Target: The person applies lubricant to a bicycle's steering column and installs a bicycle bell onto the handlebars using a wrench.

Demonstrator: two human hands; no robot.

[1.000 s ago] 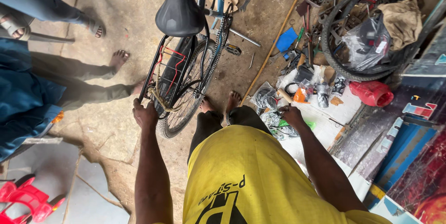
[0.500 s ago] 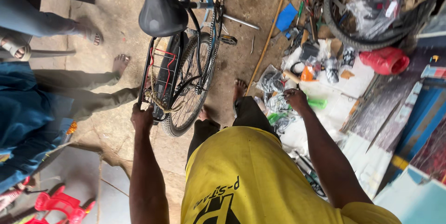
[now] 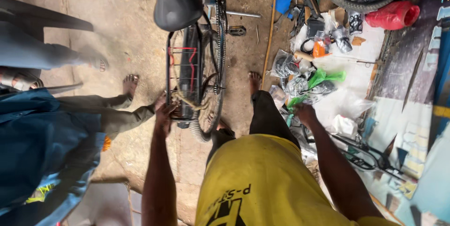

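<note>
Black metal rear rack (image 3: 180,83) of the bicycle (image 3: 206,57) sits at twelve o'clock, gripped at its near end by the left hand (image 3: 165,112). The right hand (image 3: 304,113) (grip unclear) reaches among plastic bags (image 3: 300,83) at two o'clock.

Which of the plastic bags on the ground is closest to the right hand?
The green bag, just ahead of the right hand; the red bag lies far off by the tyre.

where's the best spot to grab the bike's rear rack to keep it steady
Probably the rear crossbar of the rear rack, from behind and above, where the left hand already grips it. The bar is thin enough to wrap fingers around, faces the person, and sits clear of the wheel spokes and the saddle.
</note>
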